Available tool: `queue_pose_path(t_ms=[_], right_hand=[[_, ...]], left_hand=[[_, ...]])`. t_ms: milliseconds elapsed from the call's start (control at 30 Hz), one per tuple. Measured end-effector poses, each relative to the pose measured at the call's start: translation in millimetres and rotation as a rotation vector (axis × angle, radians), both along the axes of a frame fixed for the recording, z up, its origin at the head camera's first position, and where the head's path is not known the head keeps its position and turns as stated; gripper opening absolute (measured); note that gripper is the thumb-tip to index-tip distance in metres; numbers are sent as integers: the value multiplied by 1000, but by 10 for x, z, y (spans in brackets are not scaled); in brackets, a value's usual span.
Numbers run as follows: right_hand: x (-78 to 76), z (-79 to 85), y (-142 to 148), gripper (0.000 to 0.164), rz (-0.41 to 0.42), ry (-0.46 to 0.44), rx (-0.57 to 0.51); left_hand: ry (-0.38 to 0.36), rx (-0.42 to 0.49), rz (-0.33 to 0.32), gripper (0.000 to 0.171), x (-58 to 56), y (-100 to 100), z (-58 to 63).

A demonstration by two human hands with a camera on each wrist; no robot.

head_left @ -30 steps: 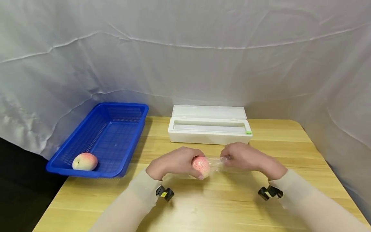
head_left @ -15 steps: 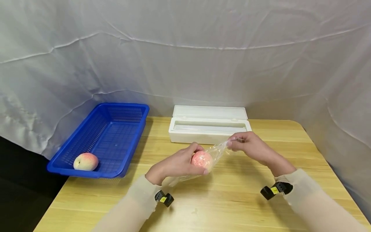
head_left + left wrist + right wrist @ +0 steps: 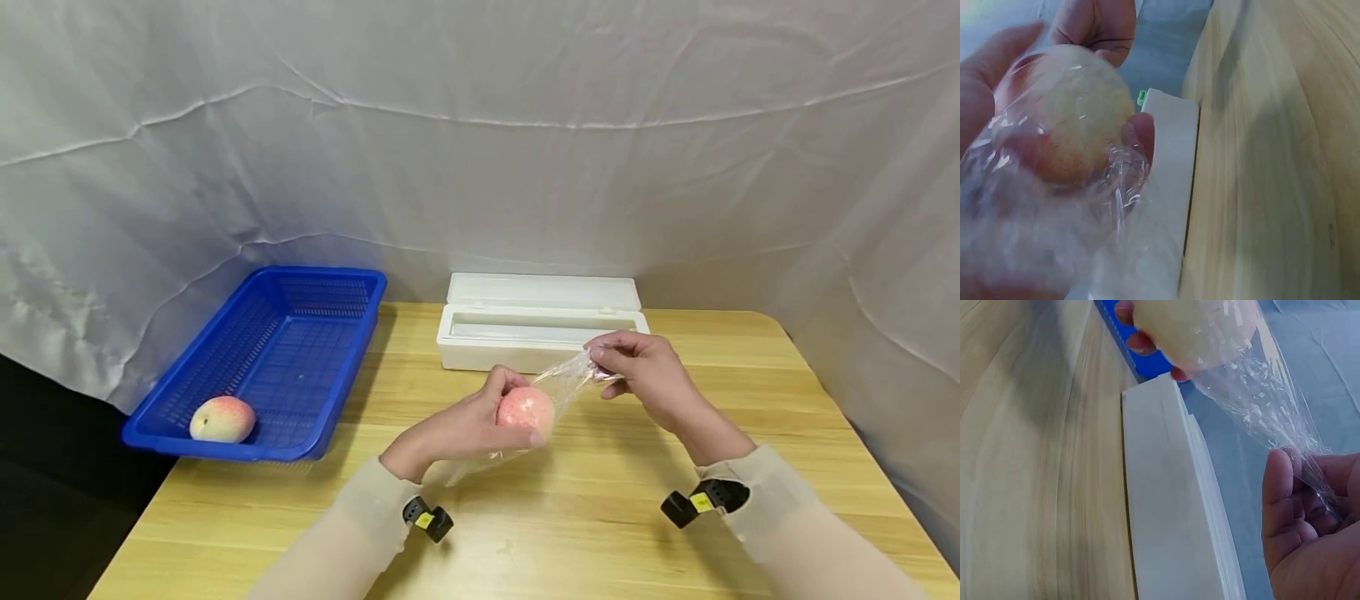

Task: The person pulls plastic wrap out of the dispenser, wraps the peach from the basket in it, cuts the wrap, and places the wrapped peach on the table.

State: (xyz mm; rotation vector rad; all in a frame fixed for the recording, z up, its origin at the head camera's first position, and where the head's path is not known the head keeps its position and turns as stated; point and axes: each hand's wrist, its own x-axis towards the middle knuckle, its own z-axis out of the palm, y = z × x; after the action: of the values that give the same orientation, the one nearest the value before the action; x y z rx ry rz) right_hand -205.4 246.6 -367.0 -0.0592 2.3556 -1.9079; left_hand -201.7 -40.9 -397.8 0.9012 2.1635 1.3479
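Note:
My left hand (image 3: 468, 427) grips a pink and cream peach (image 3: 525, 408) above the table, thumb and fingers around its sides. Clear plastic wrap (image 3: 1260, 394) covers the peach, and a loose crinkled part (image 3: 1029, 225) trails below it in the left wrist view. To the right, my right hand (image 3: 648, 375) pinches a gathered end of the wrap between thumb and fingers, pulled out from the peach into a taut, narrowing strip. Both hands are in front of a white wrap box (image 3: 491, 354), whose lid stands open with a roll inside.
A blue plastic basket (image 3: 337, 400) stands on the left of the wooden table (image 3: 585, 533), with a second peach (image 3: 222, 418) in its near corner. A grey cloth (image 3: 480, 183) hangs behind the table and along its sides.
My right hand has moved up and away from the peach, drawing the wrap out, then turned slightly at the end it pinches. My left hand keeps the peach, tilted a little.

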Motion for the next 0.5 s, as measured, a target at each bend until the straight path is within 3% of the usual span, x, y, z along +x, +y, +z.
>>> queue_pose_path(t_ms=[100,200,333,500], right_hand=[[-6,10,1,23,-25,25,-21],[-2,14,8,17,-50,56,-131],[27,17,1,27,-45,72,-319],[106,-36,-160,44,19,-12,-266]], left_hand=[[3,22,-49,56,-5,-5,-10],[-19,85,-67,51,-5,-2,-8],[-75,176,-15,48,11,6,-4],[-161,302,86,51,38,63,-21]])
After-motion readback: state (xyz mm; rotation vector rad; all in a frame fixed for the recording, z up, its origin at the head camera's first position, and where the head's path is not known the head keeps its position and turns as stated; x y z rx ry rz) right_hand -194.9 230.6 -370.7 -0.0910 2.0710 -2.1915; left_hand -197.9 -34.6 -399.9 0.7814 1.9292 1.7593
